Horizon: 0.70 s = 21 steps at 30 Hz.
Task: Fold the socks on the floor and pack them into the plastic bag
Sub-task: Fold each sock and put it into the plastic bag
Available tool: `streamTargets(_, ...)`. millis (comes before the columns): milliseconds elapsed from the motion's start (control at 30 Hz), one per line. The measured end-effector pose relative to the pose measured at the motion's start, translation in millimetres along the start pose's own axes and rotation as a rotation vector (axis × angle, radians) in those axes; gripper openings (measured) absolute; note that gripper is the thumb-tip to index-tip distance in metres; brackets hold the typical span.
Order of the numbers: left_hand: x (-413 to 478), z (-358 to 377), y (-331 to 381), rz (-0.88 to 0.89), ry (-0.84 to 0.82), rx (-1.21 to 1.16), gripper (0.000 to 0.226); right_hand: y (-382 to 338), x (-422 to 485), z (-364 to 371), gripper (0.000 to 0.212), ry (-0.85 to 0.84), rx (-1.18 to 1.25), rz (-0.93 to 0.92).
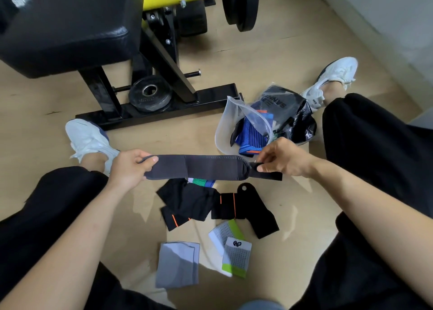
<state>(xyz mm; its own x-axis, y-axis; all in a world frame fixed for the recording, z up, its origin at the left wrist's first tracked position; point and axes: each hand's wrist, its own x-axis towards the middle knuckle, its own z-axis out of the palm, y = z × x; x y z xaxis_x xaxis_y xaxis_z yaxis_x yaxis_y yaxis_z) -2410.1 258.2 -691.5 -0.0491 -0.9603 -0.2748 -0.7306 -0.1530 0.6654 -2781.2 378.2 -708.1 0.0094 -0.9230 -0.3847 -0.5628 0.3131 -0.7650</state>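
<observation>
**A:** Where do things stand?

**B:** The left hand [130, 166], well left of the plastic bag [223, 122], pinches one end of the grey band [206, 168], thumb on top and fingers curled under. The band hangs taut in the air, just on the near side of the bag's mouth. The right hand [284, 159], directly in front of the bag, pinches the narrow tab at the other end between thumb and fingertips.

**A:** How is the fold best done?

**B:** My judgement is to hold it flat and carry the left end across to the bag-side end so the edges meet. Then tuck the tab in and press the crease so it cannot spring open. The bag gapes toward the person with a blue piece [251, 138] inside, so the folded band can slide in beside that. The black pile [192, 204], nearer the person than the bag, is not yet folded.

**A:** Anything readable?

**B:** A white-and-green band [237, 253], nearer than the bag, bears a black looped logo, perhaps "MP". The black packet [284, 101] at the bag's far side shows pale block lettering upside down, and I cannot make it out. The white shoe [332, 80] beyond the bag carries a label too small to read.
</observation>
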Motion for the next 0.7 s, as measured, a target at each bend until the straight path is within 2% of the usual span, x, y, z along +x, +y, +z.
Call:
streamTargets(133, 3, -1, -4, -0.11, 0.088, -0.102, 0.01, -2, -1, -3, 0.007, 0.067, 0.044, 0.055)
streamTargets(233, -4, 3, 5, -0.152, 0.09, -0.211, 0.006, -4, -2, 0, 0.005, 0.14, 0.13, 0.048)
streamTargets(333, -19, 13, 23, -0.128, -0.001, -0.323, 0.006, -12, -3, 6, 0.005, 0.172, 0.289, -0.005)
streamTargets(433, -32, 25, 38, -0.083, -0.119, -0.369, 0.012, -19, -6, 14, 0.011, 0.129, 0.431, -0.047)
streamTargets(533, -45, 37, 50, -0.025, -0.208, -0.386, 0.013, -25, -9, 23, 0.02, 0.118, 0.485, -0.069)
streamTargets(700, -62, 55, 60, 0.034, -0.29, -0.429, 0.012, -41, -14, 38, 0.019, 0.075, 0.591, -0.111)
